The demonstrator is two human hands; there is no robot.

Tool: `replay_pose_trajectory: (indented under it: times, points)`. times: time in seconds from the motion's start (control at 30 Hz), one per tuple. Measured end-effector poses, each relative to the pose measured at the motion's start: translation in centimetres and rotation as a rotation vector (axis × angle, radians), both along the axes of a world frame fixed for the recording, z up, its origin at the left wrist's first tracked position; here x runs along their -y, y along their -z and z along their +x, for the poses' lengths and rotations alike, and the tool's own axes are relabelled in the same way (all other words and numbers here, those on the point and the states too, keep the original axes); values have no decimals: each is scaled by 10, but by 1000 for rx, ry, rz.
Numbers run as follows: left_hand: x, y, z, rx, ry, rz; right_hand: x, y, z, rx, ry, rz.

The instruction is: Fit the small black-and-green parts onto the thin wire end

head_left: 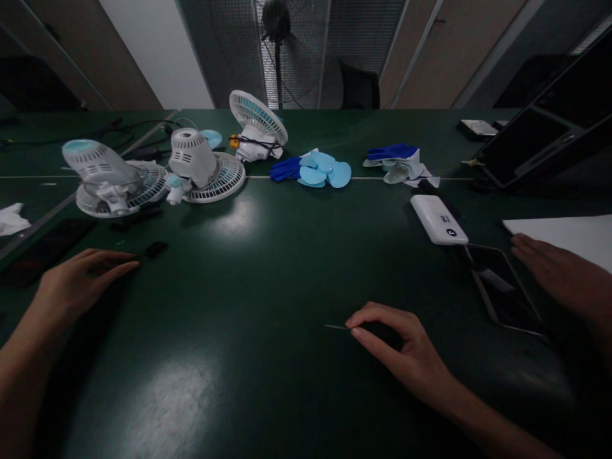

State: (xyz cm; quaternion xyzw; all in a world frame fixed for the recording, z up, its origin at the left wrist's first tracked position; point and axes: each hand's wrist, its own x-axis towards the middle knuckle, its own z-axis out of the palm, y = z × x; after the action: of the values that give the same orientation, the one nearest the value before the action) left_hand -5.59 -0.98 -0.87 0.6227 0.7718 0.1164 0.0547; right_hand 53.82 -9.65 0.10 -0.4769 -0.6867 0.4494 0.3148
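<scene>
My right hand is low over the green table, thumb and forefinger pinched on a thin metal pin that points left. On the left side, my left hand has thumb and forefinger drawn together. Just past those fingertips is a small flat black piece; whether the fingers grip part of it is too dark to make out. Close behind that hand lies a dark phone-like slab.
Small white fans stand at the back left. Light-blue fan blades lie beside blue-and-white gloves. A white power bank adjoins a phone at right. Another person's hand rests by white paper.
</scene>
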Motion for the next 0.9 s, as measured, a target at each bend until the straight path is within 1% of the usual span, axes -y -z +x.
replay_pose_trajectory:
  times: [0.1,0.3,0.47,0.53,0.63,0.9]
  points:
    - [1,-2,1,4,-31,-3,0,0,0,-4,-1,0]
    - [5,-7,13,108,-77,-22,0,0,-1,-11,-2,-5]
    - [7,-10,23,84,-41,58,0,-1,-1,0,5,-4]
    - [7,-11,26,100,-73,77,0,-1,-1,10,3,-8]
    - [8,-15,28,125,-130,48,0,-1,-2,18,4,-6]
    - [9,-16,20,212,-260,-4,0,1,-1,9,-12,1]
